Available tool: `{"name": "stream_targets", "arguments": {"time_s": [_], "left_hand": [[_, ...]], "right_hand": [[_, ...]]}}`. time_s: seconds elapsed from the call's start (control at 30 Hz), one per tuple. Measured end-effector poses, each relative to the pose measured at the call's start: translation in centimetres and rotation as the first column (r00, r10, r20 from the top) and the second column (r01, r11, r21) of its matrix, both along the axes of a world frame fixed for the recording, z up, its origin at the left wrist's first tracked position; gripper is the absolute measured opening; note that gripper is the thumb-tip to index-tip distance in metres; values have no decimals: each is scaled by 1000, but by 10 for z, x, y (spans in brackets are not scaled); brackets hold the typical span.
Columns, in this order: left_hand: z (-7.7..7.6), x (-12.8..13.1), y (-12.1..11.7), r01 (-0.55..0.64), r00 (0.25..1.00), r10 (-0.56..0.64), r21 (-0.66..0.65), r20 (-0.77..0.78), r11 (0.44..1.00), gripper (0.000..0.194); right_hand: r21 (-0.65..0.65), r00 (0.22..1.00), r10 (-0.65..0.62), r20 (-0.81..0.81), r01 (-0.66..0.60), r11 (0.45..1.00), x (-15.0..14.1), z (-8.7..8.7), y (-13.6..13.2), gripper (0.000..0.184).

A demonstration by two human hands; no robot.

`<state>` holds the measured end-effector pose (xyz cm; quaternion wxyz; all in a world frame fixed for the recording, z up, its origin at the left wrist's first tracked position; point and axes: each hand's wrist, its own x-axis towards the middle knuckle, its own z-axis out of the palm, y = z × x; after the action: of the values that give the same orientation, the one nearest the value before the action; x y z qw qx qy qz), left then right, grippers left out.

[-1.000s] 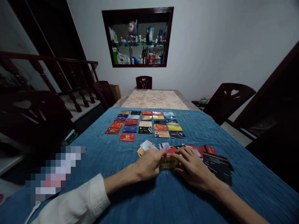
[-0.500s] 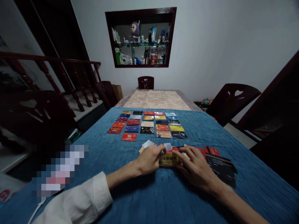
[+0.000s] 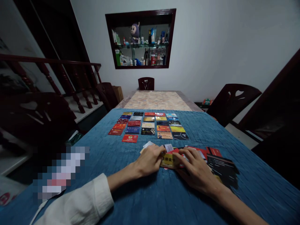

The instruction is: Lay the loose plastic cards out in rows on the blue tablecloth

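While a pale wall [image 3: 211, 40] closes the room behind, the table [image 3: 152, 98] shows its marbled beige top only toward the far edge; the rest is covered by a creased blue cloth [image 3: 131, 200]. Dark wooden chairs [image 3: 146, 83] stand at the far, left and right edges. In the wall, a dark-framed niche [image 3: 142, 66] holds bottles and a purple plush toy [image 3: 134, 33], whose labels are too small for reading.

Midway between the table's left and right edges, the left hand [image 3: 150, 161] is closed around the left end of a gold card [image 3: 170, 160], and the right hand [image 3: 195, 167] pinches its right end. On this card one can read "册金卡", after a character partly covered by fingers. Black cards [image 3: 223, 170] lie loosely on the side of the right edge. Nearer the far edge, other cards [image 3: 148, 131] lie in neat rows; a peach card [image 3: 164, 135] carries "VIP", and a red card [image 3: 130, 138] lies in front.
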<state>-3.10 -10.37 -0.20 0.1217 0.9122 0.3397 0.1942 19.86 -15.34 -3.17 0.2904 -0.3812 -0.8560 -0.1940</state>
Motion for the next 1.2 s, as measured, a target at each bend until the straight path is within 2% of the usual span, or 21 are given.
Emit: {"name": "stream_targets", "arguments": {"time_s": [0.27, 0.5, 0.63, 0.83, 1.0, 1.2], "left_hand": [[9, -8, -6, 14, 998, -13, 20, -54, 1000, 23], [21, -20, -8, 10, 999, -10, 27, -30, 1000, 44], [24, -26, 0, -3, 999, 9, 117, -47, 993, 54], [21, -34, 24, -62, 996, 74, 242, -43, 968, 47], [10, -43, 44, -63, 998, 55, 213, 44, 975, 54], [-1, -56, 58, -104, 994, 101, 161, 30, 981, 48]], "right_hand": [[-42, 1000, 12, -27, -13, 999, -6, 2, 0, 41], [-57, 998, 10, -55, -13, 998, -13, 11, 11, 46], [-44, 999, 4, -47, -6, 999, -18, 20, 24, 43], [-65, 999, 21, -40, -23, 998, -30, 29, 55, 46], [-200, 999, -47, -11, 44, 979, -43, 27, 80, 47], [-430, 989, -150, 11, 140, 892, -69, 22, 92, 52]]}}
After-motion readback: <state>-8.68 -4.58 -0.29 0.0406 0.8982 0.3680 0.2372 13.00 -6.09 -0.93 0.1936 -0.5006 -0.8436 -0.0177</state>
